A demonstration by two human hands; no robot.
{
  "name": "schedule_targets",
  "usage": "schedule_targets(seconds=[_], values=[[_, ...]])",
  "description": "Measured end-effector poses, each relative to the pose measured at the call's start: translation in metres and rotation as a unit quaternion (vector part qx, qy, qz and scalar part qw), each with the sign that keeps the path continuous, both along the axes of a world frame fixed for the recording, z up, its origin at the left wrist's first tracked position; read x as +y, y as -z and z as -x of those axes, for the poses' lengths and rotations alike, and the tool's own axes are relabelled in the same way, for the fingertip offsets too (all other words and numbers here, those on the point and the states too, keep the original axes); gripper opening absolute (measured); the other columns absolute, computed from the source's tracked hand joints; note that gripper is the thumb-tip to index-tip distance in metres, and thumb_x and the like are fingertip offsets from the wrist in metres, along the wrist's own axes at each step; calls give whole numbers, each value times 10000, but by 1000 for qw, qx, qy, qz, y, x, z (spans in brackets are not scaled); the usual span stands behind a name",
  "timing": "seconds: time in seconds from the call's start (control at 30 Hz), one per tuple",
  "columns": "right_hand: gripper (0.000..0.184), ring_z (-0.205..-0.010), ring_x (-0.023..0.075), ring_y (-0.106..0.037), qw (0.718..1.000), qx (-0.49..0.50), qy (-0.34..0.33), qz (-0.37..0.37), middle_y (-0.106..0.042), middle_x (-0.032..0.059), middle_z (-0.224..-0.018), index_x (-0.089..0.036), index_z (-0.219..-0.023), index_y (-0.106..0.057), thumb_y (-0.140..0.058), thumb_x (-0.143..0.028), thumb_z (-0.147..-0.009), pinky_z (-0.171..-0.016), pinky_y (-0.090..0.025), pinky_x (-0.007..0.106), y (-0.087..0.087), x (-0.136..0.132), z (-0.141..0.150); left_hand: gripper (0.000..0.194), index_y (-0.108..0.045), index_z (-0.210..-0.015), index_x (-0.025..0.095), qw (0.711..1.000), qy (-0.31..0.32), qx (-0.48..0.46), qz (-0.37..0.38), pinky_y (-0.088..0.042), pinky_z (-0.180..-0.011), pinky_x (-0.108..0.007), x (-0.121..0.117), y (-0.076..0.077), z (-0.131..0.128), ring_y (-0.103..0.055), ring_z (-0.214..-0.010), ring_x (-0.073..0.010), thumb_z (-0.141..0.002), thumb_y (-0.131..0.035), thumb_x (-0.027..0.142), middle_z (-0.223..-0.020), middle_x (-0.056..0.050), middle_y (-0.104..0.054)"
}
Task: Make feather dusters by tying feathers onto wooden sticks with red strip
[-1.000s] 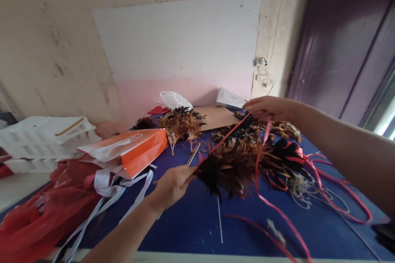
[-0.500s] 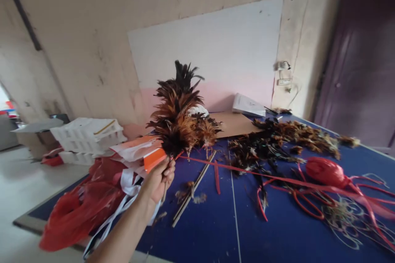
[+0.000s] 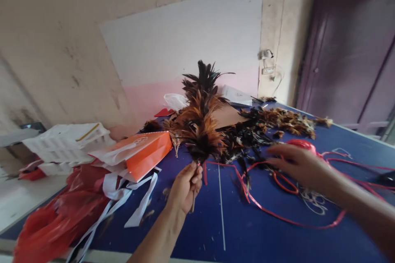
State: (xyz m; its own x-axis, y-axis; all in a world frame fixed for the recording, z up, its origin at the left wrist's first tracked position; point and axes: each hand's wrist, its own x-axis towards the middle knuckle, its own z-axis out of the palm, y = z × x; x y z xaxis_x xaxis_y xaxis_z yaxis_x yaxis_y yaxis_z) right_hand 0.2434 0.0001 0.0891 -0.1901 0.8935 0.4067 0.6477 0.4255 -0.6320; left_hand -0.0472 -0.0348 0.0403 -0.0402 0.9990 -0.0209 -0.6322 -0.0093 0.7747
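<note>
My left hand (image 3: 187, 185) is closed around the thin stick of a feather duster (image 3: 203, 119), held upright with its brown and black plumes on top. A red plastic ribbon (image 3: 268, 218) runs from the neck of the duster and lies slack across the blue table. My right hand (image 3: 296, 162) reaches in from the right, slightly blurred, with its fingers stretched out to the left and apart. Beneath and beside it are loose dark feathers (image 3: 249, 139) and a red-handled loop (image 3: 285, 183), which looks like a scissors handle. Nothing shows in the right hand.
On the left lie an orange paper bag (image 3: 151, 154), white straps (image 3: 142, 205) and a red plastic bag (image 3: 64, 213). A row of brown feathers (image 3: 286, 121) lies at the back right, near a red ribbon roll (image 3: 302, 144) and tangled pale string (image 3: 313, 201).
The duster in my left hand has shifted right in view. My right hand has come into view from the right. The red ribbon, earlier stretched taut to the right, now lies slack.
</note>
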Motion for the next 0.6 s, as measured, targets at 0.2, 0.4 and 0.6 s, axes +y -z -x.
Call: schedule_targets(seconds=[0.2,0.4,0.6], values=[[232,-676,151,-590,969,93,-212,81,-666,30,-746,-144,-889,-638,-477,-293,-813,-600,-435,222,31,1,134,271,-537,-648,116,997,-37,60,-20,-157,-351,-120,-9,-4,-22,-268,-383,4,-656,-710,324,-515,62,-436],[371,-518,100,-460,991,57,-120,8,-561,8,-567,-153,-630,-580,-377,-348,-872,-502,-311,196,48,-16,144,243,-610,-713,125,985,-133,107,-13,-282,-422,-139,-4,10,-22,-381,-437,-28,-649,-710,336,-543,36,-514],[388,-470,87,-396,991,-27,-99,-85,-525,5,-538,-168,-570,-512,-349,-316,-889,-496,-258,220,51,-31,142,274,-662,-820,122,960,-207,177,-70,-316,-448,-177,-2,30,-35,-387,-478,-64,-686,-667,361,-551,36,-487]])
